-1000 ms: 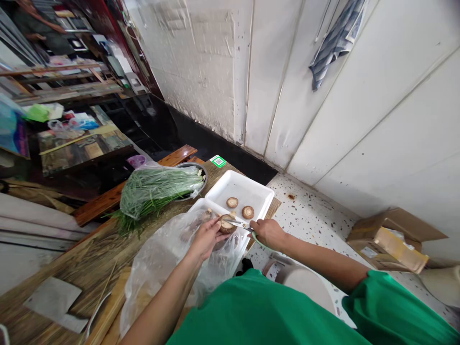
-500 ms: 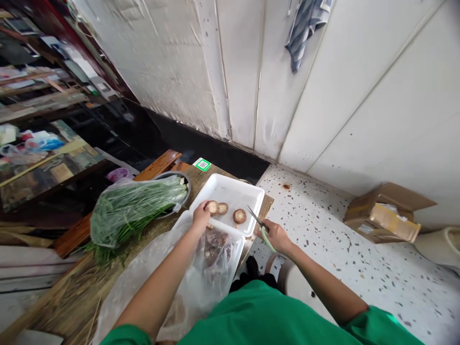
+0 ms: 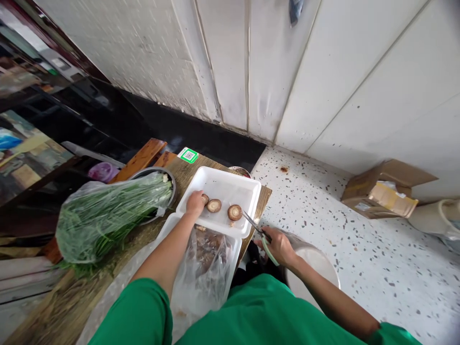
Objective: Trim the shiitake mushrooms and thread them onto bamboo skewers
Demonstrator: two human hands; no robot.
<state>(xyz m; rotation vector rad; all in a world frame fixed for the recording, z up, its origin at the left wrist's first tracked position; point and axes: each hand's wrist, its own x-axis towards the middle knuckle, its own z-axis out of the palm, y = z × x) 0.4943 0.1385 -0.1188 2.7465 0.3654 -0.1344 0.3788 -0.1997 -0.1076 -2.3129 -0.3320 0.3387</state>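
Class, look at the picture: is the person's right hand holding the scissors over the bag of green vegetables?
No: the right hand holds the green-handled scissors beside the white foam tray, far from the bagged green vegetables.

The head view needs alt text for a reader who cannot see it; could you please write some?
A person's left hand sets a mushroom in a white tray beside two others, while the right hand holds scissors. A bag of green stalks lies on the wooden table.

Home kitchen corner: greens (image 3: 104, 218), mushroom tray (image 3: 230, 184), terrazzo floor (image 3: 359, 258).
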